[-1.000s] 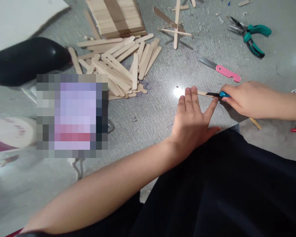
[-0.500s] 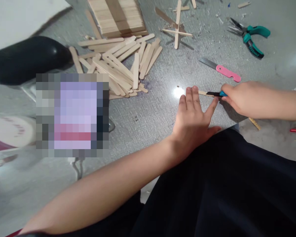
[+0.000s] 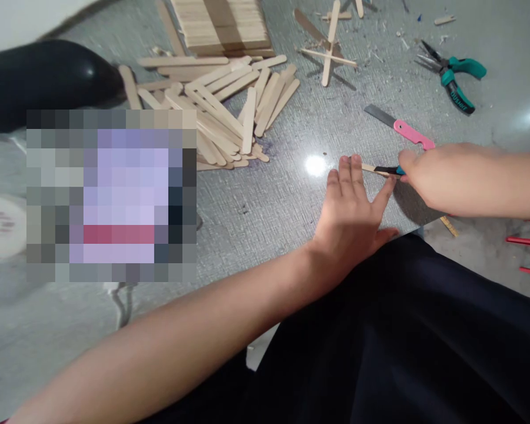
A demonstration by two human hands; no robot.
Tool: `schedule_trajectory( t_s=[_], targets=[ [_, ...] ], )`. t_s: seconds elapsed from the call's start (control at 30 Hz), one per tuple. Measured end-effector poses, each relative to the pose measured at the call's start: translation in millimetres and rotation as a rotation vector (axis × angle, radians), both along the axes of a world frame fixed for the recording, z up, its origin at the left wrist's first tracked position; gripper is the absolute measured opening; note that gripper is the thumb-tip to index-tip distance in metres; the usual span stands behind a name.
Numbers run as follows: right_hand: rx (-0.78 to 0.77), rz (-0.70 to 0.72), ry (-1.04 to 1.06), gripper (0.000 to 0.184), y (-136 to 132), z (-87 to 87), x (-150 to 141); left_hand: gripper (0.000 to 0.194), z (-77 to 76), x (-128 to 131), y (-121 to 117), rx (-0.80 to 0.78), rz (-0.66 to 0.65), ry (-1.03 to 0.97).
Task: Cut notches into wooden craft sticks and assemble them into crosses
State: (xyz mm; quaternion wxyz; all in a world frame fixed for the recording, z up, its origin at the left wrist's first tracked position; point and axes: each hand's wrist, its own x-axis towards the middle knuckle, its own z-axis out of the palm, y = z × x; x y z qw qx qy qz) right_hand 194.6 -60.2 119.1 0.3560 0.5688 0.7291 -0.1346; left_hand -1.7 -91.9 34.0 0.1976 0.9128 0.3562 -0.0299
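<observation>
My left hand (image 3: pixel 348 203) lies flat with its fingers spread, pressing a wooden craft stick (image 3: pixel 367 168) down on the grey tabletop (image 3: pixel 265 218) near its edge. Most of that stick is hidden under the fingers. At the stick's right end, my right hand (image 3: pixel 424 176) is closed around a utility knife (image 3: pixel 394 171) with a blue handle and dark blade. The blade rests against the stick, close to my left index fingertip. Just above my right hand lies a small folding saw (image 3: pixel 408 131) with a pink handle, partly covered by the hand.
Loose craft sticks (image 3: pixel 229 112) are heaped left of my hands, with a banded bundle (image 3: pixel 225 26) behind them. Crossed sticks (image 3: pixel 329 56) stand farther back. Teal-handled pliers (image 3: pixel 453 76) lie at the right. A black rounded object (image 3: pixel 48 85) and a blurred-out purple item (image 3: pixel 123 182) occupy the left.
The view has shifted slightly, so the table items sit a little differently in the picture. My right hand and the knife have moved only slightly along the stick; my left hand keeps its place.
</observation>
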Motion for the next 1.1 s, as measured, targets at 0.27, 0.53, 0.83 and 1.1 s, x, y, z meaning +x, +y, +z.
schedule_trajectory(
  t_s=[0.27,0.53,0.83,1.1],
  targets=[
    [-0.035,0.006,-0.069,0.04,-1.0,-1.1,-1.7,0.108,4.5,-0.9,1.1,-0.026,0.006,-0.011],
    [-0.059,-0.04,0.027,0.046,-10.5,-19.1,17.1,0.107,3.2,-0.1,2.9,0.01,-0.022,0.051],
    [0.014,-0.137,0.222,0.052,-15.2,-38.9,39.7,0.106,2.8,-2.3,5.1,0.05,-0.059,0.091],
    [0.042,-0.103,0.242,0.051,-17.0,-36.8,45.7,0.11,5.6,0.6,7.4,0.016,-0.063,0.083]
  ],
)
